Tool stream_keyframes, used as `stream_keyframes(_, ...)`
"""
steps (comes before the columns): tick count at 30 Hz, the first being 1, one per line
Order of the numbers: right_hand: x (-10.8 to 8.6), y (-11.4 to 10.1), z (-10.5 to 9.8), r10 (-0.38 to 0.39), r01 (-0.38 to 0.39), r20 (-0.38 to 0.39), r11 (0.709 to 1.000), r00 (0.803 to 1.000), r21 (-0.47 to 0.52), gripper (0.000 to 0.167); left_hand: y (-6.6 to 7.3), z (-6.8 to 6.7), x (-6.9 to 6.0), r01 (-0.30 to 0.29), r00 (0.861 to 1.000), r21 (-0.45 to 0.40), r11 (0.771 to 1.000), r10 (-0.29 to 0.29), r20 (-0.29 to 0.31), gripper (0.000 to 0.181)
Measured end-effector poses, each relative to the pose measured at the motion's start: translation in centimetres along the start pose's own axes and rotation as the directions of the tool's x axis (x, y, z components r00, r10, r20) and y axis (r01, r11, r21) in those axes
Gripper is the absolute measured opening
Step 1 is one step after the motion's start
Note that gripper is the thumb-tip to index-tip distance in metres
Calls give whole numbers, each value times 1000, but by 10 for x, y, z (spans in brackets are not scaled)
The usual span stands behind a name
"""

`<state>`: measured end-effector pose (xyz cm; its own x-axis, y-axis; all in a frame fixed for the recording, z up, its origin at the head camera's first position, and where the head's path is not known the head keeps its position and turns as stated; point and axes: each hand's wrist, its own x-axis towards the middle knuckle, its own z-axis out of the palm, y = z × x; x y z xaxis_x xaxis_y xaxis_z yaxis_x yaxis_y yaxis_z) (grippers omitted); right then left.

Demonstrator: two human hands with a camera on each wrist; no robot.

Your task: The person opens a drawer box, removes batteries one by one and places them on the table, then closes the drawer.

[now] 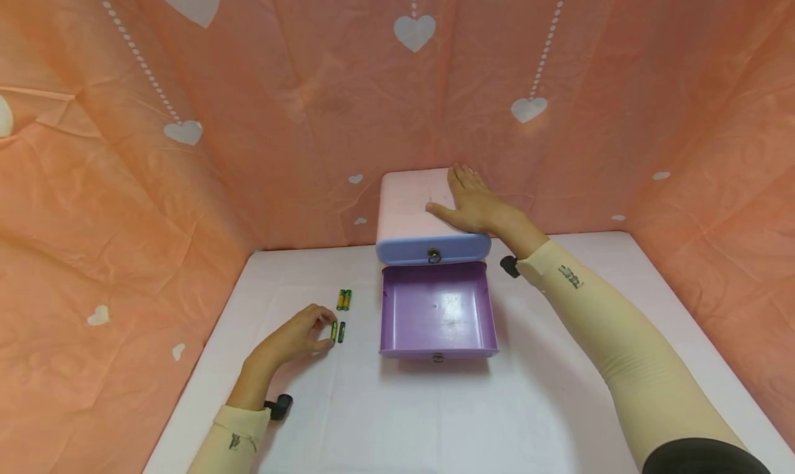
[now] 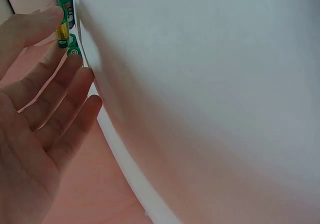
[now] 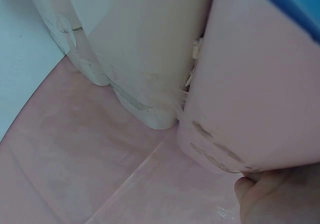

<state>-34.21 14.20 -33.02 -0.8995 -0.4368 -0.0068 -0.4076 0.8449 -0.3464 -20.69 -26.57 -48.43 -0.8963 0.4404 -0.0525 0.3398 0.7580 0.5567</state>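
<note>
My left hand (image 1: pixel 303 334) pinches a small green-and-yellow battery (image 1: pixel 333 331) lengthwise between thumb and index finger, just above or on the white table. In the left wrist view that battery (image 2: pixel 62 31) shows between the thumb and index fingertips, the other fingers spread. Right beside it lies a darker green battery (image 1: pixel 341 332). Two more batteries (image 1: pixel 344 299) lie side by side farther back. On the pink top of a small drawer cabinet (image 1: pixel 406 201) my right hand (image 1: pixel 475 208) rests flat, fingers stretched. Below the shut blue drawer (image 1: pixel 404 250), a purple drawer (image 1: pixel 435 315) stands pulled out with nothing in it.
The cabinet stands at the back of the white table (image 1: pixel 348 419), close to an orange cloth backdrop (image 1: pixel 298 115) with white hearts. Cloth also hangs along both sides. In the right wrist view, the cabinet's side (image 3: pixel 260 84) has brown scuffs and stacked tiers.
</note>
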Motion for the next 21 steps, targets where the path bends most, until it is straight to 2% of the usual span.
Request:
stream_keyframes(6, 1, 0, 0, -4, 4, -3, 1000, 1000, -1, 105, 2, 0, 1, -4, 1000, 43, 999, 3, 10, 39)
stream_keyframes(18, 1, 1, 1, -9, 9, -3, 1000, 1000, 0, 105, 6, 1, 7, 65, 998, 81, 995, -67, 23, 37)
stream_keyframes(21, 1, 2, 1, -8, 8, 0, 1000, 1000, 3, 105, 7, 0, 8, 50, 998, 97, 994, -53, 26, 37)
